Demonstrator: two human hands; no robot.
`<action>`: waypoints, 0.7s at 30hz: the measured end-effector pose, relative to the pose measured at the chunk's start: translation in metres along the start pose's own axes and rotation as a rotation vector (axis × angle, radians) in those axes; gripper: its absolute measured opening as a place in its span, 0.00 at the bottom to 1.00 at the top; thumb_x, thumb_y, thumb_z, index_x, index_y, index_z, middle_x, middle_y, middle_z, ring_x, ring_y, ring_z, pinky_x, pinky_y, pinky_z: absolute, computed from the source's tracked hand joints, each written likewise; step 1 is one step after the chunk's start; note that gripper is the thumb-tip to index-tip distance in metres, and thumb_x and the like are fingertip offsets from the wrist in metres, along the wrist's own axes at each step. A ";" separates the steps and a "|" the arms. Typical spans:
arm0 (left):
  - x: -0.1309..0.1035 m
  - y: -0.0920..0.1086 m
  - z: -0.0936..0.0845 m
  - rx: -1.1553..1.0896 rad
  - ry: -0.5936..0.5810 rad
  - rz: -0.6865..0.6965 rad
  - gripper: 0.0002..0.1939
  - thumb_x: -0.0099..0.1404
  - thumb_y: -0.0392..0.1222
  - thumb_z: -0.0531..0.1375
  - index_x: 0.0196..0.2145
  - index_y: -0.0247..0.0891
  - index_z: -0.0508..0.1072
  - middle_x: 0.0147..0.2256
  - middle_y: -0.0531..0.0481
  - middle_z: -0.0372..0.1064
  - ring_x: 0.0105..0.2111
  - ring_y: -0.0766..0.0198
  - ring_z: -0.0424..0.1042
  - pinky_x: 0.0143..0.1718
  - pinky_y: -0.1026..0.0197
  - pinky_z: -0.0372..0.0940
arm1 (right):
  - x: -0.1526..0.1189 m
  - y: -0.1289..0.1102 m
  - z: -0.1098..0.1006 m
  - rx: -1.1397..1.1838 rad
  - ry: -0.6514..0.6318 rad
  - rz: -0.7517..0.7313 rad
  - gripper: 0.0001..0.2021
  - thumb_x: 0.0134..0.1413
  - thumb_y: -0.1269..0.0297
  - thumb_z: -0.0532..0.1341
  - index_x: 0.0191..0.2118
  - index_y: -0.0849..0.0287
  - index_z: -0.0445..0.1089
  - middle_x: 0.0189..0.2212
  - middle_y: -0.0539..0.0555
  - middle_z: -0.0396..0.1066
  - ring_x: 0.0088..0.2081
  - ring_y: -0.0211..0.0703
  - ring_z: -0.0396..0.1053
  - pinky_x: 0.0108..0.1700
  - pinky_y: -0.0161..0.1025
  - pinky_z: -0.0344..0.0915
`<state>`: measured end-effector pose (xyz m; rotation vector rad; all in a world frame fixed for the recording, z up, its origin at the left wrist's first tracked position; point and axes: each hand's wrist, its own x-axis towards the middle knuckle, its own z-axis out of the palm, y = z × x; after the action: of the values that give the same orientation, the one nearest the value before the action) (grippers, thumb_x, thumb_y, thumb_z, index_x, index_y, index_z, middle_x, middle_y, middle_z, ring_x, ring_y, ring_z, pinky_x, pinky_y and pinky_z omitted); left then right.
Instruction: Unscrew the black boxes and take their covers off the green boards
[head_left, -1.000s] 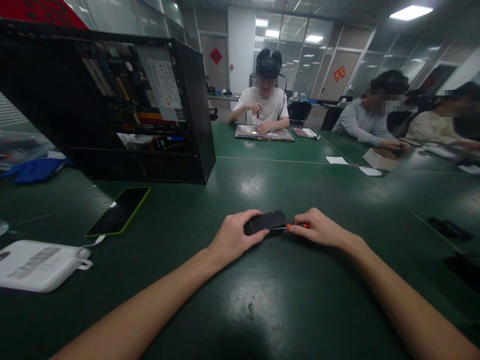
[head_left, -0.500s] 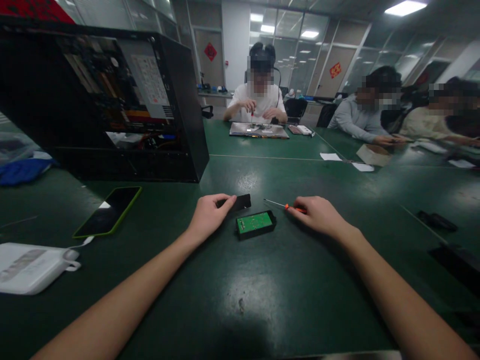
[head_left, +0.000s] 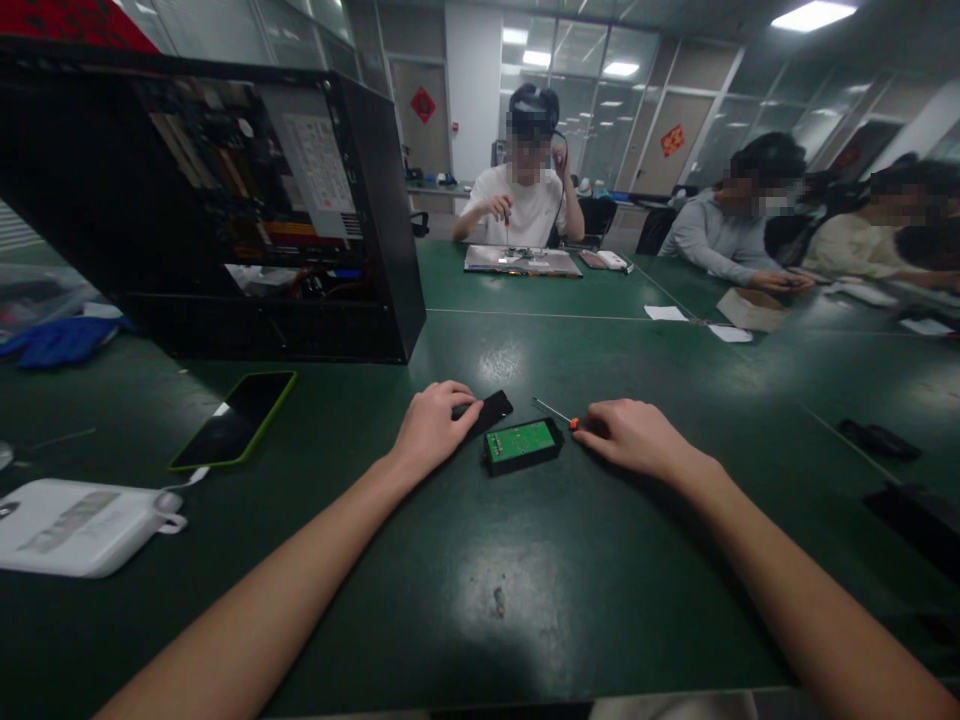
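My left hand (head_left: 435, 428) is closed around the near end of a flat black cover (head_left: 495, 406), its thumb lying along the edge. The cover is low over the table or resting on it; I cannot tell which. Just to the right sits an open black plastic case (head_left: 522, 464) with a green circuit board (head_left: 519, 438) facing up inside it. My right hand (head_left: 626, 430) grips a small screwdriver (head_left: 555, 410) with an orange handle, most of which the fingers hide. Its thin metal shaft points left, behind the case's far right corner, apart from the board.
An opened black computer tower (head_left: 382, 220) stands at the left. Before it lie a green-edged phone (head_left: 236, 420) and a white power bank (head_left: 82, 525) joined by a cable. Across the green table, a person works over a flat panel (head_left: 540, 262). Two more people sit at the right.
My left hand has lowered the black cover and turned it slightly. The screwdriver has tilted in my right hand. The person opposite has raised one hand to the head.
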<state>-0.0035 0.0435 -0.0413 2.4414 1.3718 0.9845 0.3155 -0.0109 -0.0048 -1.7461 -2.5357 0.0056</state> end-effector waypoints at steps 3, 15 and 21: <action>0.001 -0.002 -0.002 0.021 0.026 -0.002 0.11 0.73 0.42 0.59 0.40 0.39 0.82 0.46 0.45 0.79 0.47 0.53 0.76 0.52 0.49 0.68 | 0.000 -0.007 -0.005 0.027 0.098 -0.039 0.21 0.70 0.47 0.53 0.50 0.58 0.73 0.48 0.60 0.77 0.47 0.53 0.75 0.45 0.46 0.69; -0.002 0.003 -0.009 0.135 -0.082 -0.003 0.10 0.70 0.44 0.61 0.41 0.41 0.82 0.42 0.45 0.79 0.45 0.51 0.76 0.49 0.51 0.69 | -0.002 -0.056 -0.008 0.225 0.163 -0.308 0.26 0.66 0.55 0.61 0.66 0.57 0.63 0.59 0.61 0.72 0.58 0.55 0.71 0.60 0.54 0.67; 0.001 0.001 -0.012 0.173 -0.131 0.017 0.13 0.69 0.46 0.59 0.39 0.40 0.83 0.42 0.44 0.79 0.44 0.47 0.77 0.46 0.47 0.68 | -0.055 0.075 -0.036 0.053 0.338 0.281 0.30 0.62 0.49 0.61 0.64 0.60 0.66 0.59 0.61 0.73 0.56 0.54 0.73 0.58 0.47 0.68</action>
<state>-0.0097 0.0420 -0.0311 2.5929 1.4487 0.7221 0.4075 -0.0368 0.0257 -1.8819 -2.0270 -0.1898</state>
